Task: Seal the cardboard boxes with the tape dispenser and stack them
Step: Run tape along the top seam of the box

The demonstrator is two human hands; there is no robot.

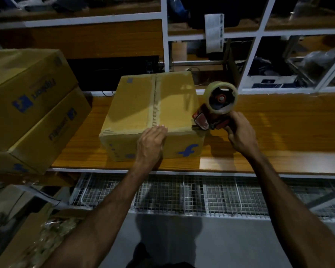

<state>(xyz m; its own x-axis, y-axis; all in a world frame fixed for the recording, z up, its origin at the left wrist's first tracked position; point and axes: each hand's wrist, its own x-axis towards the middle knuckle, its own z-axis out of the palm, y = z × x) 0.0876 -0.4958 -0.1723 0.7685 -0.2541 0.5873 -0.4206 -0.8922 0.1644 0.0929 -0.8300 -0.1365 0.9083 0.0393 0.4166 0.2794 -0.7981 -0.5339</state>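
Note:
A closed cardboard box [135, 105] with a blue logo sits on the wooden table [269, 132]. Tape runs along its top seam. My left hand [151, 144] lies flat on the box's near edge, fingers straight, pressing where the tape comes over. My right hand [240, 132] grips the handle of a red tape dispenser [215, 107] carrying a clear tape roll. The dispenser's head touches the box's near right corner. At the left, two more boxes [27, 101] of the same kind lie stacked and tilted.
White-framed shelves [255, 33] with dark items rise behind the table. A paper label [214, 31] hangs from a shelf rail. Wire mesh baskets [182, 192] sit under the table's front edge. Bagged items lie at the lower left.

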